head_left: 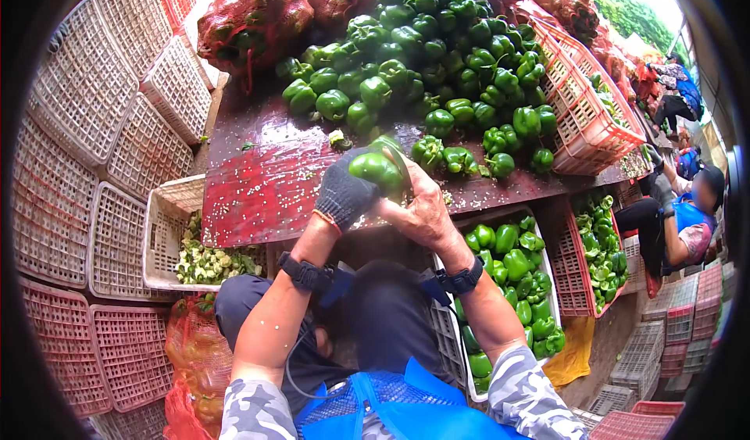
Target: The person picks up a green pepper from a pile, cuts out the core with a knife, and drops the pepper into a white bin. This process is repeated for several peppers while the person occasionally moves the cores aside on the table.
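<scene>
The fingers of our gloved left hand are closed around a green pepper, and those of our bare right hand grip its other side; the camera cannot show whether the right hand also holds something small. In the head view, the only one, we hold the pepper over the near edge of a wet, dark red table scattered with pale seeds. Beyond our hands rises a heap of green peppers. Beside our left knee, a pale crate holds pale green scraps; beside our right, a white crate is full of peppers. Further right sits a person in a blue vest. To handle the pepper well, we judge, the glove should cup it firmly but without crushing its thin wall, while the right hand works slowly, its thumb controlled and the gloved fingertips out of its path.
</scene>
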Demonstrator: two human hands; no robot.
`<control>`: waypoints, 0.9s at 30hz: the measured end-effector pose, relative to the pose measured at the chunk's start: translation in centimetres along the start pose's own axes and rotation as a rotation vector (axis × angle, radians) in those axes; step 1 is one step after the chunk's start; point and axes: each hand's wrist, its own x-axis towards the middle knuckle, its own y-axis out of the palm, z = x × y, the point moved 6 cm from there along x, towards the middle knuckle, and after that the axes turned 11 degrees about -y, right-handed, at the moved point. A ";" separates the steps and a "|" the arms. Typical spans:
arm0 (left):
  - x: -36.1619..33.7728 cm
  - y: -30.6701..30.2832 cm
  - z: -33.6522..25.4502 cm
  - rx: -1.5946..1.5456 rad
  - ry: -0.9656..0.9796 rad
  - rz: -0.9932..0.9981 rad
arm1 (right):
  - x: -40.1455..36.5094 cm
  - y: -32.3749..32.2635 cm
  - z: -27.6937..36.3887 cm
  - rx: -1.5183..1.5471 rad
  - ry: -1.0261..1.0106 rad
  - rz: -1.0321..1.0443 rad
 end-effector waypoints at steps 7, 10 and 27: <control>-0.2 0.0 -0.7 0.204 0.181 -0.015 | -0.3 -0.1 -0.5 0.117 -0.009 0.070; -0.5 0.1 -1.9 0.375 0.341 0.000 | -0.4 -0.2 -0.6 0.148 0.011 0.079; 0.7 0.4 0.1 0.593 0.220 0.233 | -2.4 -0.7 -3.7 0.496 0.389 0.166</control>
